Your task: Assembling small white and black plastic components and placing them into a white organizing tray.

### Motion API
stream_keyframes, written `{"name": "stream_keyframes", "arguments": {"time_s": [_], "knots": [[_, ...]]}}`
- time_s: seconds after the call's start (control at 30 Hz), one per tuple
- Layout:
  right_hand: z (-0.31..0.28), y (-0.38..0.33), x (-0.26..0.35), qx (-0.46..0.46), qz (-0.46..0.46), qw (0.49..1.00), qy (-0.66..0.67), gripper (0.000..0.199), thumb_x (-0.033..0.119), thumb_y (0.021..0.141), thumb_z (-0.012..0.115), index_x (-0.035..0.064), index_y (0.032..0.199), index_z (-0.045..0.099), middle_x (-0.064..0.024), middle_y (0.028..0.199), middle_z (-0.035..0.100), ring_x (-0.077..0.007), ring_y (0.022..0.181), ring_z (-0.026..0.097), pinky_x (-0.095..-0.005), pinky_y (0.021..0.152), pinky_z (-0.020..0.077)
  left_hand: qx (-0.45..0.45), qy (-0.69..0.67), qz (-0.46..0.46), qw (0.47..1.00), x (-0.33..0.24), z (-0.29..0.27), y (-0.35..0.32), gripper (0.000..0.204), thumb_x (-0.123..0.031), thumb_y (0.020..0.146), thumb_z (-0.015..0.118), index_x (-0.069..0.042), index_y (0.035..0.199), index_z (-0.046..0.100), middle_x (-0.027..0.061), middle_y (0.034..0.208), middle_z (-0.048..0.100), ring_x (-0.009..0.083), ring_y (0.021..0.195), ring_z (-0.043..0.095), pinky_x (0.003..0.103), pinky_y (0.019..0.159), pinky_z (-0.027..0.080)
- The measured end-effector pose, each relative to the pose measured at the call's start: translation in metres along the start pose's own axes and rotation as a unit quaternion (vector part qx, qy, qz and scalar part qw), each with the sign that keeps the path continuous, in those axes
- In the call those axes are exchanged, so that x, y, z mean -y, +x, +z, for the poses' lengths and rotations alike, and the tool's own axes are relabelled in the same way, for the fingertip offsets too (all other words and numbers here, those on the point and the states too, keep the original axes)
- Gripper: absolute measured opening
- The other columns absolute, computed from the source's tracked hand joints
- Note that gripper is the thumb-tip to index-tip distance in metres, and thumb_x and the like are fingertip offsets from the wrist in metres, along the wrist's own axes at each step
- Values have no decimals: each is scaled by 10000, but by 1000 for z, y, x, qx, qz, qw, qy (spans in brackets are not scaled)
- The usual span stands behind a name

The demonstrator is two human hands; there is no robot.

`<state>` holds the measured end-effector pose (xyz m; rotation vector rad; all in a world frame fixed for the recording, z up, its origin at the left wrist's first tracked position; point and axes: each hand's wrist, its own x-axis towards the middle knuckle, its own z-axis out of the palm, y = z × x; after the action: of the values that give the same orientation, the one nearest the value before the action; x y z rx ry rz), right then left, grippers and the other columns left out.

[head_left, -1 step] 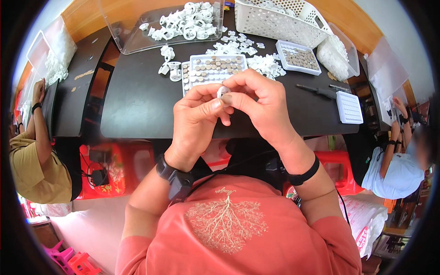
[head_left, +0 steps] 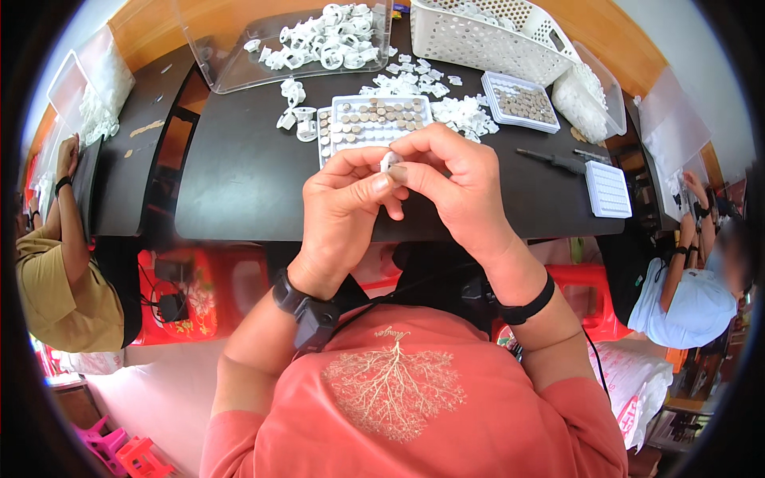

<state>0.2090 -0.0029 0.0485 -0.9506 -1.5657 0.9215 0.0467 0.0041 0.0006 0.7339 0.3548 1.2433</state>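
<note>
1. Two bare hands are held up before the chest, over the near edge of the dark bench (head_left: 239,191); a small white part (head_left: 389,159) is gripped between them, clear of the bench top.
2. By the left hand (head_left: 336,203), the part is pinched at its left side between thumb and forefinger; by the right hand (head_left: 466,187), it is grasped from the right, with the thumb and forefinger closed on it. Its finer detail is hidden by the fingers.
3. The step in hand is judged to be close fingertip work on this single part. For the next move, a steady left pinch and small, controlled pressure from the right thumb would seem to be called for.
4. Just beyond the fingers, round metallic discs are held in a pale compartment tray (head_left: 381,137), within easy reach. To the right, a white grid tray (head_left: 608,189) is set near a dark-handled tool (head_left: 564,162).
5. Farther off, loose white plastic pieces (head_left: 464,116) are heaped between the disc tray and a second disc-filled tray (head_left: 526,123).
6. At the far side, white ring-shaped fittings (head_left: 331,40) are piled in a clear plastic bin (head_left: 219,82), beside a white perforated basket (head_left: 478,49).
</note>
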Motion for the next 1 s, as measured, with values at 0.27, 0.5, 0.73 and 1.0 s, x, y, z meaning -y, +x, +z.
{"name": "stream_keyframes", "arguments": {"time_s": [0.27, 0.5, 0.73, 1.0], "knots": [[11, -12, -6, -46, -57, 997, 16, 23, -41, 929, 628, -26, 946, 626, -54, 798, 650, -99, 632, 634, -236, 555, 502, -47, 57, 43, 996, 4, 8, -6, 250, 37, 831, 742, 29, 1067, 660, 138, 962, 691, 197, 796, 670, 301, 603, 550], [15, -15, -9, -56, -69, 996, 19, 66, -64, 937, 597, -39, 995, 615, -70, 859, 645, -105, 650, 626, -242, 553, 497, -66, 73, 49, 994, 3, 13, -7, 251, 55, 813, 753, 17, 1049, 673, 115, 936, 681, 180, 782, 662, 289, 589, 539], [15, -19, -15, -66, -70, 995, 16, 76, -43, 937, 618, -21, 1009, 626, -74, 884, 652, -95, 680, 626, -235, 575, 496, -53, 54, 46, 996, 4, 14, -7, 229, 40, 847, 729, 41, 1065, 660, 117, 950, 688, 164, 762, 658, 278, 599, 545], [20, -23, -9, -83, -124, 987, -65, 176, -91, 852, 661, 6, 997, 643, -88, 925, 618, -157, 659, 628, -286, 569, 507, -27, 9, 0, 1000, 1, 3, -2, 225, -40, 916, 667, 52, 1115, 618, 177, 1004, 704, 208, 786, 671, 306, 624, 549]]}}
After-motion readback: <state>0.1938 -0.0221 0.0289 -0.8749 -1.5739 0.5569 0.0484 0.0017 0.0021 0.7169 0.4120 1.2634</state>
